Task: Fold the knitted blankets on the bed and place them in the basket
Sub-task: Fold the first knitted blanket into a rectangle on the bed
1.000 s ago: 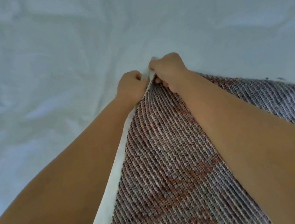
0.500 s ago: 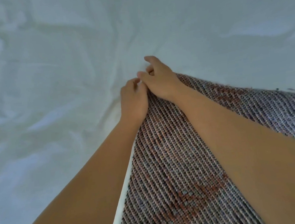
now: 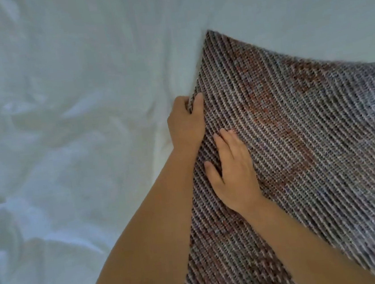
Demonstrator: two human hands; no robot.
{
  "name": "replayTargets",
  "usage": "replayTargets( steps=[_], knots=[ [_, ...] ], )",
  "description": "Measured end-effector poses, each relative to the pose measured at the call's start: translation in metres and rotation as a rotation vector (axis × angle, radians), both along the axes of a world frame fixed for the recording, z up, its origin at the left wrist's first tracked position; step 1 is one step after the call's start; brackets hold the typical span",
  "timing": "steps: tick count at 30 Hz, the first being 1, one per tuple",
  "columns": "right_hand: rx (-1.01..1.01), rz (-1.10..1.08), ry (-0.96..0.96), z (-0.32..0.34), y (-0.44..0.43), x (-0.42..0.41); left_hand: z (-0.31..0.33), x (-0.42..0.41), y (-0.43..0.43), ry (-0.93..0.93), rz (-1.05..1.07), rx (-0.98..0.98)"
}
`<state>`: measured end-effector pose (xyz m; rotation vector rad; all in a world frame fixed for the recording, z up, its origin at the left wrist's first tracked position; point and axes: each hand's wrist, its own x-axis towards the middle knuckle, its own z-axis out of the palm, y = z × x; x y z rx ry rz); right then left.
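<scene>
Mid-fold: my left grip [image 3: 185, 121] pinches blanket [image 3: 310, 139] edge; right grip [image 3: 234, 171] spread flat, pressing. Next: align edges, fold over on bed [image 3: 61, 109].

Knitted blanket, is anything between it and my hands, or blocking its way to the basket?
Nothing visible lies between them: the left hand grips the knitted blanket at its edge, and the right hand rests flat on it. The basket is out of view, so its path cannot be judged; only the white sheet shows.

Qty: 1 knitted blanket [image 3: 297, 129], 1 bed [image 3: 61, 109]. Hands: 2 total, i.e. 1 left hand [image 3: 185, 123] + 1 right hand [image 3: 234, 173].
</scene>
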<state>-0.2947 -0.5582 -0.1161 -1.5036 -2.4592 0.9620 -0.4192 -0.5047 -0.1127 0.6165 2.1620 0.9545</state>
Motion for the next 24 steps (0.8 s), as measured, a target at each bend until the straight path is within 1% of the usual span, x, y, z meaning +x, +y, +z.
replayTargets(
  steps=[2, 4, 6, 7, 10, 11, 12, 13, 15, 16, 17, 19, 21, 24],
  knots=[
    [0.003, 0.017, -0.056, 0.002, -0.014, 0.005, 0.008, 0.001, -0.020, -0.158, -0.020, -0.063],
    [0.009, 0.032, -0.090, 0.005, -0.023, 0.008, 0.016, 0.002, -0.057, -0.286, -0.142, -0.110],
    [0.010, 0.042, -0.109, 0.007, -0.033, 0.011, 0.017, 0.008, -0.097, -0.322, -0.240, -0.153],
    [0.006, 0.041, -0.116, 0.008, -0.040, 0.012, 0.016, 0.010, -0.112, -0.285, -0.245, -0.155],
    [0.024, 0.054, -0.145, 0.011, -0.065, 0.016, 0.012, 0.006, -0.127, 0.014, -0.188, -0.145],
    [0.040, 0.071, -0.161, 0.011, -0.075, 0.019, 0.013, 0.004, -0.127, 0.073, -0.183, -0.148],
    [0.048, 0.082, -0.178, 0.011, -0.085, 0.023, 0.014, 0.003, -0.128, 0.068, -0.182, -0.160],
    [0.044, 0.076, -0.189, 0.010, -0.094, 0.028, 0.016, 0.004, -0.133, 0.006, -0.183, -0.179],
    [0.031, 0.038, -0.201, 0.010, -0.111, 0.039, 0.024, 0.013, -0.161, -0.190, -0.180, -0.237],
    [0.028, 0.028, -0.213, 0.011, -0.119, 0.043, 0.027, 0.019, -0.183, -0.266, -0.187, -0.278],
    [0.026, 0.026, -0.227, 0.012, -0.127, 0.047, 0.029, 0.026, -0.208, -0.304, -0.206, -0.313],
    [0.019, 0.057, -0.256, 0.013, -0.145, 0.049, 0.026, 0.038, -0.260, -0.274, -0.246, -0.353],
    [0.007, 0.119, -0.295, 0.015, -0.164, 0.051, 0.020, 0.043, -0.297, -0.172, -0.250, -0.377],
    [0.042, 0.242, -0.326, 0.015, -0.193, 0.054, 0.017, 0.038, -0.320, -0.052, -0.185, -0.398]
  ],
)
